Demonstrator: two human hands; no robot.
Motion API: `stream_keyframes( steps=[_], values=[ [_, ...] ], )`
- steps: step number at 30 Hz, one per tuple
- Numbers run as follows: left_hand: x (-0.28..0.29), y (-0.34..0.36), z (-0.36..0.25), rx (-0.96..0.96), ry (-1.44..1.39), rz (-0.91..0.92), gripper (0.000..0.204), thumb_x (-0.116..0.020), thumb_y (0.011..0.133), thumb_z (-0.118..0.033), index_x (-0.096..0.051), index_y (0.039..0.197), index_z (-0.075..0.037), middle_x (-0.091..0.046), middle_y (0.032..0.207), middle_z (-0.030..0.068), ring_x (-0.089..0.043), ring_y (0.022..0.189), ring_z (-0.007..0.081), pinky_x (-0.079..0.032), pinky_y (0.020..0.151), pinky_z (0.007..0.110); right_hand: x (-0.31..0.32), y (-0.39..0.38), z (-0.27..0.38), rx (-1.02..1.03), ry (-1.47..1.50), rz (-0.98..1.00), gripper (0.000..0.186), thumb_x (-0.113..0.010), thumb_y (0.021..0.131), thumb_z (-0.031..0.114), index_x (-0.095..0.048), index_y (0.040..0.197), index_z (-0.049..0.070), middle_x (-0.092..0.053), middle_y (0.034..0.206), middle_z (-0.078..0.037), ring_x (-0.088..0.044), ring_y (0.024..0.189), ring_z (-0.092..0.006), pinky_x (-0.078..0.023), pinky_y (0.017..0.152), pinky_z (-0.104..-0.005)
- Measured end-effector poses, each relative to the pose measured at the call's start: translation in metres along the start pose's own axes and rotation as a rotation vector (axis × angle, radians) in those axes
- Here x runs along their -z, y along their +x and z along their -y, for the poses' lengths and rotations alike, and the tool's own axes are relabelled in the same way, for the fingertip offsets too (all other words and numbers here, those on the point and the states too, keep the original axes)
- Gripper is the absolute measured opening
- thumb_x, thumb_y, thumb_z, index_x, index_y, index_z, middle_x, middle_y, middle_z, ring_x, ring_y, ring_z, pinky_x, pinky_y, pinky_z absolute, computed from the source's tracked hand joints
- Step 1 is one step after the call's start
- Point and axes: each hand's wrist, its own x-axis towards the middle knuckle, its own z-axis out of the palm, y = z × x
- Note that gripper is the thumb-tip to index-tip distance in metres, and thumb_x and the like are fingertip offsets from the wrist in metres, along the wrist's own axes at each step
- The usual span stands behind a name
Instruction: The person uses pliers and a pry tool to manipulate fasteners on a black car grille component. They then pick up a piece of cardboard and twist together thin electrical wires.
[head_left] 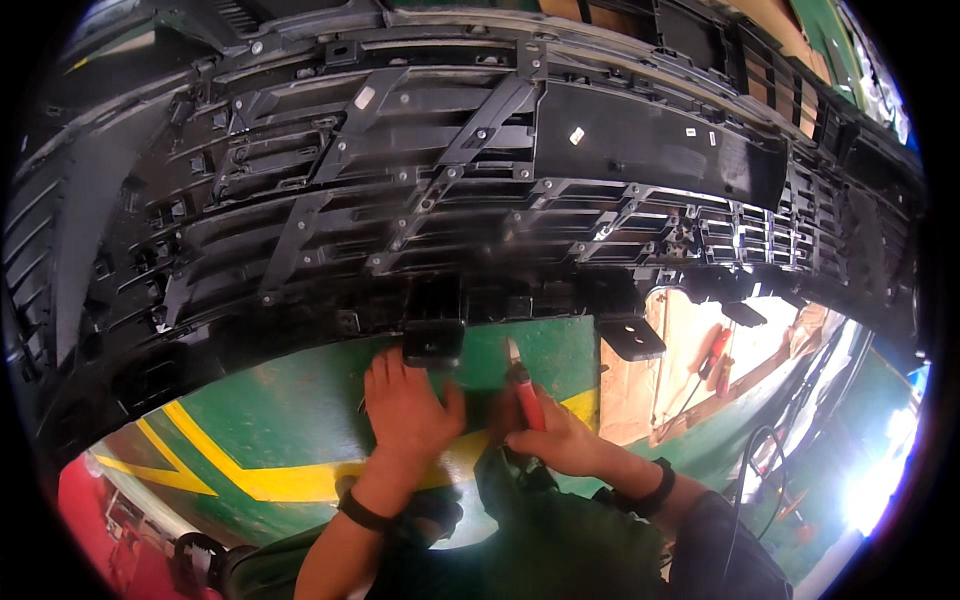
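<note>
A large black plastic vehicle bumper with a slatted grille (pixel 420 215) spans the view in front of me. My left hand (pixel 410 410) is beside and below a black tab (pixel 433 343) on its near edge. The fingers stretch forward, the thumb stands apart, and I see nothing held. Whether the fingertips touch the bumper I cannot tell. In my right hand (pixel 558 437) is a red-handled tool (pixel 527 397) with a short pale tip, pointing away from me toward the bumper's near edge. The tip appears apart from the bumper. Its exact kind is unclear.
Below the bumper lies a green floor (pixel 270 390) with yellow lines (pixel 290 484). Tools with red handles (pixel 716 350) rest on cardboard (pixel 665 370) at right. A second black tab (pixel 632 338) juts toward me. A dark cable (pixel 748 470) loops at lower right.
</note>
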Motion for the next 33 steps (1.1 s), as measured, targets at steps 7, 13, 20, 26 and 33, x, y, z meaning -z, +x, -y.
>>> stream_keyframes(
  steps=[7,13,20,26,33],
  values=[
    [0.042,-0.008,-0.049,0.455,-1.09,0.485,0.031,-0.058,0.099,-0.018,-0.056,0.123,0.001,-0.062,0.109,0.0128,-0.06,0.098,0.0192,-0.048,0.085,0.034,-0.02,-0.009,0.024,0.084,-0.49,-0.285,0.06,-0.072,0.086,0.036,-0.041,0.116,-0.006,-0.063,0.097,-0.029,-0.065,0.09,-0.0474,-0.049,0.078,-0.0527],
    [0.038,-0.002,-0.041,0.455,-0.973,0.399,0.032,-0.053,0.099,-0.022,-0.06,0.122,-0.001,-0.069,0.092,0.0198,-0.07,0.085,0.0261,-0.053,0.077,0.036,-0.007,-0.004,0.014,0.074,-0.036,-0.11,0.047,-0.07,0.091,0.036,-0.054,0.113,-0.003,-0.069,0.082,-0.011,-0.068,0.08,-0.0182,-0.051,0.071,-0.0326],
    [0.095,0.036,-0.049,0.197,-0.383,0.547,0.023,-0.059,0.094,-0.01,-0.059,0.111,0.005,-0.067,0.08,0.0233,-0.066,0.07,0.0415,-0.049,0.061,0.046,0.005,0.015,0.025,-0.06,0.755,0.148,0.029,-0.067,0.093,0.022,-0.057,0.113,0.002,-0.068,0.092,-0.01,-0.068,0.08,-0.0184,-0.054,0.071,-0.0314],
    [0.097,0.033,-0.062,0.189,-0.145,0.582,0.015,-0.057,0.094,-0.01,-0.058,0.101,0.002,-0.062,0.074,0.0269,-0.061,0.072,0.0478,-0.047,0.061,0.051,0.014,0.017,0.025,-0.094,0.927,0.271,0.024,-0.066,0.094,0.021,-0.057,0.108,0.004,-0.066,0.098,-0.011,-0.066,0.082,-0.0207,-0.054,0.072,-0.0332],
    [0.105,0.043,-0.065,0.257,-0.151,0.553,0.016,-0.055,0.096,-0.013,-0.059,0.101,0.002,-0.062,0.072,0.0272,-0.06,0.07,0.0489,-0.047,0.061,0.053,0.014,0.023,0.035,-0.059,0.961,0.367,0.033,-0.065,0.096,0.028,-0.057,0.115,0.003,-0.064,0.105,-0.01,-0.064,0.097,-0.0204,-0.052,0.083,-0.0368]
  ],
)
